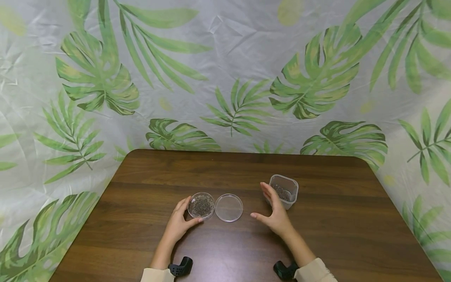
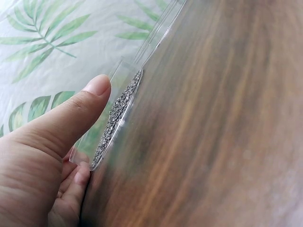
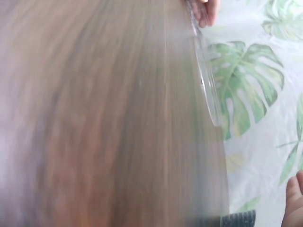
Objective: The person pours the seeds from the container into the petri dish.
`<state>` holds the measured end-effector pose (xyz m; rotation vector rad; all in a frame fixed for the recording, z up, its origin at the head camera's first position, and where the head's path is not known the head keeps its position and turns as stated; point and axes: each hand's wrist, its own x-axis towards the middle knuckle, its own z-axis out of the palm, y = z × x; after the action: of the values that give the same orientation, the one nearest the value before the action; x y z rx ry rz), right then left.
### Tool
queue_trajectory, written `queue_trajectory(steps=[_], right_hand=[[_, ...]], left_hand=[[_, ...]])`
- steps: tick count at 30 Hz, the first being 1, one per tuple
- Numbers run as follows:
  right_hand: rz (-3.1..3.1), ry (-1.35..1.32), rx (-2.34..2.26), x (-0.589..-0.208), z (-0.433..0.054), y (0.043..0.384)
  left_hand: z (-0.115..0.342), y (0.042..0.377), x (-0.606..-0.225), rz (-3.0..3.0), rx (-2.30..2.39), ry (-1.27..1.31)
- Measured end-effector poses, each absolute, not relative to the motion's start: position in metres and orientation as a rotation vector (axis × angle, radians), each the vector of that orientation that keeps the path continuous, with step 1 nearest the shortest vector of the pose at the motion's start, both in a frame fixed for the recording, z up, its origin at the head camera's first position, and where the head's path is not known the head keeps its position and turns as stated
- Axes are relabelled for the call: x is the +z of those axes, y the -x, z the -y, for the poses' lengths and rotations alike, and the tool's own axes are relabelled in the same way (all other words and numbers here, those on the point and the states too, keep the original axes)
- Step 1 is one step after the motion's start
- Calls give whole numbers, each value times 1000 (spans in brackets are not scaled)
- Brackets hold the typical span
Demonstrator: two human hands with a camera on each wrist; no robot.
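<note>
A clear petri dish (image 1: pixel 213 208) holding dark grey granules (image 1: pixel 202 206) stands flat on the table. My left hand (image 1: pixel 177 224) grips it from the side, thumb on the near edge and fingers round the far one; the left wrist view shows the thumb (image 2: pixel 97 87) against the dish wall. Just right of the dish lies a clear round lid (image 1: pixel 229 208). Further right, my right hand (image 1: pixel 279 220) hovers with thumb and fingers spread, holding nothing. It partly hides a square clear plastic container (image 1: pixel 294 195), which has more granules (image 1: pixel 280 192) at its bottom.
The brown wooden table (image 1: pixel 158 176) has rounded far corners. Behind it hangs a pale curtain (image 1: pixel 243 43) printed with green leaves. Black devices (image 1: pixel 181 267) are worn on both wrists.
</note>
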<state>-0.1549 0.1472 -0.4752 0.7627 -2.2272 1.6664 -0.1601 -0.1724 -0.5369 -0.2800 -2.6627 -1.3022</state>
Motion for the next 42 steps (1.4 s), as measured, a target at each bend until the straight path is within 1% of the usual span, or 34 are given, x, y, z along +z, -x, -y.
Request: queue_trajectory(steps=[12,25,27,34,42], right_hand=[[2463,-742,1621,-485,-134,158],[2525,-744,1606,-492,-123,160],[2528,-742,1607,-496,-122,162],[2670,-694,1479,-530,-122,181],[2760,-721,1397,-532,-115,187]], left_hand=[[173,161,-538,2658,-1304,288],[174,161,-538,2654,-1290,294],[174,161,-538,2656,-1297,290],[173,160,-538,2666,-1300,280],[173,161,-539,2656,-1299,284]])
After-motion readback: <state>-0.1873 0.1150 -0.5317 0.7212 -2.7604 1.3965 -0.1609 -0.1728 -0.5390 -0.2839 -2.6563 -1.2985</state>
